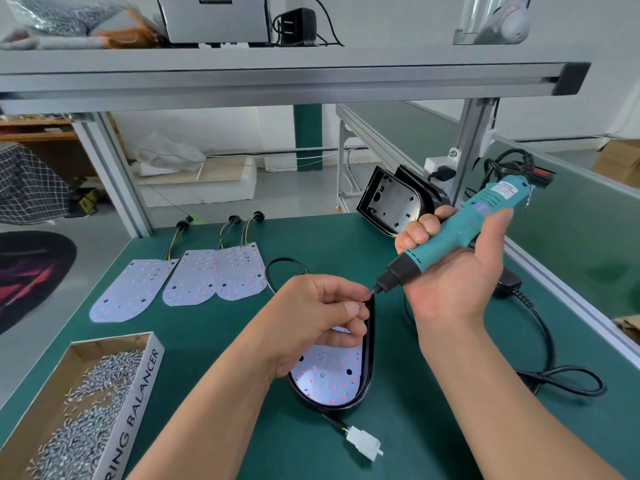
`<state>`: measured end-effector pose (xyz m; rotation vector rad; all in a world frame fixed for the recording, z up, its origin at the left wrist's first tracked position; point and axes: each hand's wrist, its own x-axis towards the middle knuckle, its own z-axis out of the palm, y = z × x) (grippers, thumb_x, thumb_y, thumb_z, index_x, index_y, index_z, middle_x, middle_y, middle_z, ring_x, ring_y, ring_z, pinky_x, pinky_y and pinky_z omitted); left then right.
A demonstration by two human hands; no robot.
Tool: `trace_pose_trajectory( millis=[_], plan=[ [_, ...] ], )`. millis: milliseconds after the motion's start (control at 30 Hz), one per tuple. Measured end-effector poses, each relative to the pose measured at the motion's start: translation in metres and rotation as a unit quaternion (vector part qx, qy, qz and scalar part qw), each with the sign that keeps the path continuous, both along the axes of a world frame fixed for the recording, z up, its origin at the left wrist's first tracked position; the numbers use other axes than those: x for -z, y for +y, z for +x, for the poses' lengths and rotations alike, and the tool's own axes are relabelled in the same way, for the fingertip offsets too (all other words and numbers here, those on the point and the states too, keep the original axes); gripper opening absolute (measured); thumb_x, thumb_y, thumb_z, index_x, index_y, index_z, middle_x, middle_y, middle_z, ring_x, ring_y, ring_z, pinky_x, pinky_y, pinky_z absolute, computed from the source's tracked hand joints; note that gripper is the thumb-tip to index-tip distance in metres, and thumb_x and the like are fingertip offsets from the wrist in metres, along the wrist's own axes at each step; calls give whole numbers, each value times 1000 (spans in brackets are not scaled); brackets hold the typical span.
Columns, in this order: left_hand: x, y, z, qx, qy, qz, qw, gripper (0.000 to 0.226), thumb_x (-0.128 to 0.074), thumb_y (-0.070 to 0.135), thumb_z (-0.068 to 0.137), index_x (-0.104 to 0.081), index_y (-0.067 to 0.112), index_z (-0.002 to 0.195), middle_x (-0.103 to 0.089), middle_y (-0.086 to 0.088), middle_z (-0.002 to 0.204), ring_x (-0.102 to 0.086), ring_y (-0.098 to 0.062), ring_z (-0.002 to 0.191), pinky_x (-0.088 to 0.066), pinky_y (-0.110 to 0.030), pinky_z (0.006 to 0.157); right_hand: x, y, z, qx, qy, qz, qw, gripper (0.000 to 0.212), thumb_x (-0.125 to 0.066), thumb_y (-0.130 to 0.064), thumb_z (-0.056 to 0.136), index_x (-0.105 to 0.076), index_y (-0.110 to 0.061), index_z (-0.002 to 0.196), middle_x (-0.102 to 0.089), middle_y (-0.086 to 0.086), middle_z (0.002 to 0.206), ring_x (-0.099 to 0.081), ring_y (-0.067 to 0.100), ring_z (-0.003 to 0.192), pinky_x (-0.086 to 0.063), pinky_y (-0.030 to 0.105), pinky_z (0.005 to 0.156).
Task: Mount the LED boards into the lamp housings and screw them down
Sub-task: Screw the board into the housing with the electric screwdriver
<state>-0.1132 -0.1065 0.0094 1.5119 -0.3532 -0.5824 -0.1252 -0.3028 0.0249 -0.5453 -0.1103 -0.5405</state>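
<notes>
One white plug connector (364,442) sat closest to me on a short lead coming out of the bottom of the lamp housing (369,362). Off to the left was a cardboard box (145,372) full of loose silver screws.

The black housing lay flat on the green bench mat (214,344), with an LED board (329,377) already sitting inside its rim.

Above the top end of the housing, my left hand (313,318) had all its fingers curled in. Thumb and forefinger were pinched on a tiny screw (370,295) that barely showed, right at the driver's bit.

My right hand (450,275) was wrapped round a teal electric screwdriver (460,233), tilted so the bit pointed down and left into that pinch. Its black power cord (557,375) looped over the mat on the right.

Further back on the left, three spare LED boards (194,278) lay face up. The two on the right overlapped a bit, the left one sat just beside them, and all had their wire tails running away from me.

Back right, a couple of empty black housings (394,202) leaned stacked at the bench edge near an aluminium post (467,150). An aluminium shelf (277,77) ran overhead.
</notes>
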Motion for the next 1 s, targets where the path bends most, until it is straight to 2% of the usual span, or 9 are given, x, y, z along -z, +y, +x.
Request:
trace_pose_trajectory(
  millis=[100,200,333,533,733,867,1000],
  plan=[
    [0,1,0,6,-2,-3,1000,24,-64,-4,103,-73,6,122,-78,-7,92,-73,-17,78,-64,-33,77,1,1,1,-5,7,-5,1000,61,-47,-72,102,-59,-12,93,-50,5,79,-47,21,68,-43,31,66],
    [-1,2,1,9,2,-4,1000,26,-63,-6,102,-72,4,125,-78,-7,93,-73,-18,78,-65,-34,79,3,3,2,-10,12,-9,1000,61,-49,-72,102,-60,-13,93,-50,5,79,-47,21,67,-44,32,65],
    [-1,2,0,8,-16,4,1000,26,-63,-7,102,-72,4,123,-78,-6,91,-74,-17,77,-64,-31,79,5,3,3,-14,16,-14,1000,61,-49,-72,101,-61,-13,92,-50,5,78,-47,22,67,-44,32,64],
    [-1,0,-1,-12,-94,65,993,23,-67,-3,99,-74,11,115,-79,-6,82,-77,-15,78,-63,-25,76,6,2,4,-17,27,-24,999,59,-50,-70,102,-60,-13,92,-51,5,78,-47,22,67,-44,31,63],
    [0,-2,0,-25,-123,93,988,21,-68,-1,98,-75,15,110,-79,-5,80,-78,-16,80,-65,-29,79,6,4,3,-11,24,-41,999,58,-49,-70,102,-60,-14,92,-52,5,78,-47,22,67,-45,31,63],
    [2,-5,-2,-44,-180,126,975,25,-68,1,97,-75,22,108,-78,3,83,-79,-15,79,-65,-30,81,6,5,4,-1,18,-51,999,57,-46,-68,104,-60,-14,91,-52,5,78,-48,22,67,-45,31,64],
    [5,-7,-3,-61,-188,122,973,26,-68,4,96,-75,27,106,-77,6,84,-80,-16,80,-65,-44,89,6,5,4,7,20,-52,998,58,-46,-70,104,-59,-15,93,-52,5,79,-48,22,68,-46,31,65]
  ],
)
